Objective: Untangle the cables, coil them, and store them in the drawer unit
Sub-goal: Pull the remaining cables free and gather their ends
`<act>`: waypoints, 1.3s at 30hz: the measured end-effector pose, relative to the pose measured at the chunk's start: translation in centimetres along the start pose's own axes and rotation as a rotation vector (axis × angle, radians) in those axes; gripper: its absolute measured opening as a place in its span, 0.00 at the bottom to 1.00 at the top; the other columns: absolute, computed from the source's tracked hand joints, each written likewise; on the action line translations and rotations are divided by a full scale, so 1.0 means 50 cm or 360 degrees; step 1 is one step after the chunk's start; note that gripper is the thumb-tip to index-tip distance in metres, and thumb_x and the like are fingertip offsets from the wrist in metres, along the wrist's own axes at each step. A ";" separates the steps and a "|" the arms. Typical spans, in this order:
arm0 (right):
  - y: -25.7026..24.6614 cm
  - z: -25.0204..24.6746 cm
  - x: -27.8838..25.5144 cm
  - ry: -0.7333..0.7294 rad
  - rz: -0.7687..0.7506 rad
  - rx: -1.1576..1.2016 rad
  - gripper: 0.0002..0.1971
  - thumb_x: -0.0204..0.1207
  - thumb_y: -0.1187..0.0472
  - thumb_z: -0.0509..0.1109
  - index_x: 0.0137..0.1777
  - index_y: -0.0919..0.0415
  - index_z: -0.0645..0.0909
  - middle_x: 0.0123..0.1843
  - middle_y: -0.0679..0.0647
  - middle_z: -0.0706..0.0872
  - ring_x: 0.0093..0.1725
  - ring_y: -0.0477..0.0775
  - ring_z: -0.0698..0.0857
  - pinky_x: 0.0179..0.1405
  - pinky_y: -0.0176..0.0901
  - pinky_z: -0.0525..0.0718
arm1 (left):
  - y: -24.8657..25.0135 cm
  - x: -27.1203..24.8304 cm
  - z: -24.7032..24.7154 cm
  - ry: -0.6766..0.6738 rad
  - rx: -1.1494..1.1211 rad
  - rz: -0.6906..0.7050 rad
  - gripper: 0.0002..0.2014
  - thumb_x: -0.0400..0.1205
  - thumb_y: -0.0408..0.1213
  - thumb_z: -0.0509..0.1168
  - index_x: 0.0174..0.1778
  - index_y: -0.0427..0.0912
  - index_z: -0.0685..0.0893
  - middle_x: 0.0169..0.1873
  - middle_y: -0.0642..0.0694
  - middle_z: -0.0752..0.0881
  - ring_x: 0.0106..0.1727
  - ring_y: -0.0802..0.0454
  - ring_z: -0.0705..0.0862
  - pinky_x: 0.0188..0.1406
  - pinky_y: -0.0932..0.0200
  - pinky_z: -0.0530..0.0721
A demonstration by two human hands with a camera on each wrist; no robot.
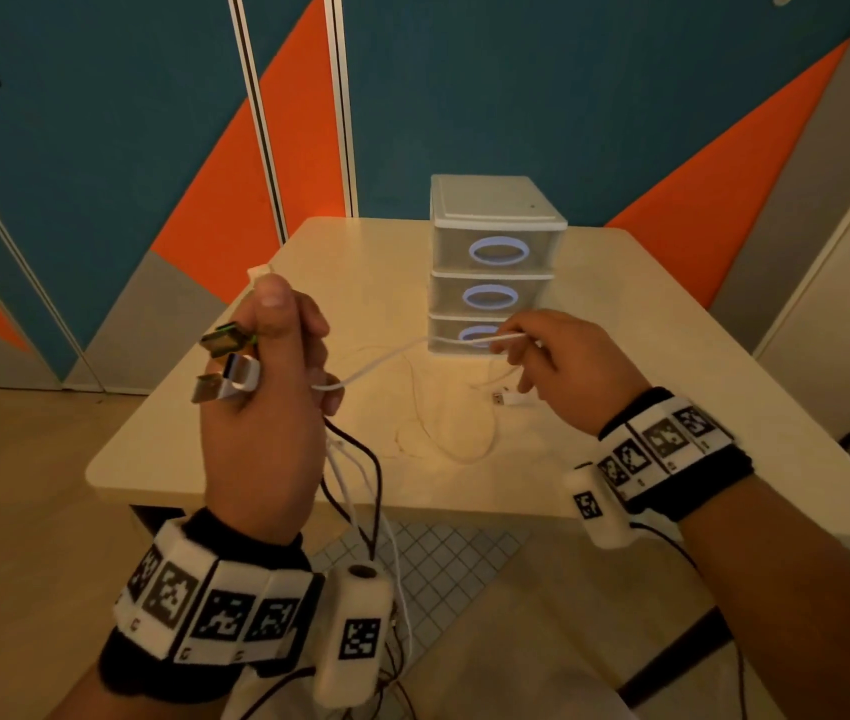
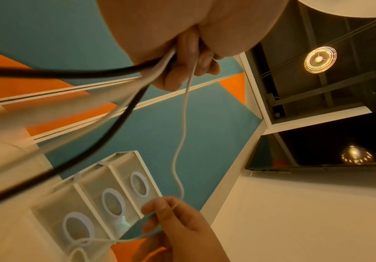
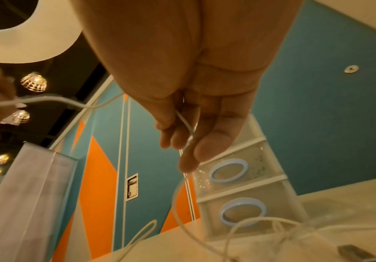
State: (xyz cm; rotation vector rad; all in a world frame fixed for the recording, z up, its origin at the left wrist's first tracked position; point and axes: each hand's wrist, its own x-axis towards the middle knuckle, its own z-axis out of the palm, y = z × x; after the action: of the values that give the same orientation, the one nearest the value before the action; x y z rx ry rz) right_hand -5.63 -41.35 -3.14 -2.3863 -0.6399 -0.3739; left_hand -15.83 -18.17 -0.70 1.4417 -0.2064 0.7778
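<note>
My left hand [image 1: 277, 366] is raised over the table's left side and grips a bundle of cables. USB plugs [image 1: 228, 376] stick out to its left, and a black cable [image 1: 360, 459] and white ones hang below it. A thin white cable [image 1: 392, 358] runs from that hand to my right hand [image 1: 521, 350], which pinches it just in front of the drawer unit [image 1: 490, 262]. The rest of the white cable [image 1: 443, 433] lies in loose loops on the table, ending in a plug [image 1: 508, 398]. The unit's three drawers look closed.
The pale table [image 1: 205, 423] has rounded corners, and its near edge lies below my hands. A blue and orange wall stands behind it. The wrist cameras' cords hang under my wrists.
</note>
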 end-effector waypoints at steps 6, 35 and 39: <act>0.006 -0.028 0.008 0.0146 0.0142 0.0088 0.13 0.83 0.47 0.66 0.44 0.53 0.86 0.41 0.45 0.86 0.35 0.43 0.89 0.44 0.47 0.89 | -0.034 0.000 -0.030 -0.0159 0.0430 -0.0139 0.21 0.88 0.55 0.56 0.43 0.41 0.79 0.27 0.41 0.71 0.28 0.51 0.70 0.29 0.48 0.73; 0.098 0.008 0.112 0.0174 0.0242 0.0084 0.08 0.82 0.53 0.69 0.47 0.56 0.86 0.47 0.55 0.88 0.46 0.54 0.85 0.57 0.55 0.85 | -0.039 0.004 -0.008 -0.0034 0.0116 0.0056 0.18 0.87 0.52 0.61 0.29 0.58 0.75 0.24 0.52 0.70 0.24 0.48 0.66 0.29 0.51 0.64; 0.110 0.010 0.121 0.0205 0.0351 0.0149 0.13 0.82 0.44 0.64 0.44 0.49 0.86 0.48 0.53 0.89 0.44 0.56 0.89 0.51 0.61 0.88 | -0.045 0.000 -0.016 -0.0046 0.0130 0.0029 0.18 0.86 0.53 0.61 0.29 0.58 0.73 0.24 0.51 0.68 0.25 0.46 0.65 0.30 0.49 0.64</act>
State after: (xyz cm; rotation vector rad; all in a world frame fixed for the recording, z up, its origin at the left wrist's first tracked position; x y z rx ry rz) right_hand 2.44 -42.67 -3.80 -2.2924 -0.3249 -0.3888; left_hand -14.76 -17.29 -2.64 1.5311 -0.2122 0.7880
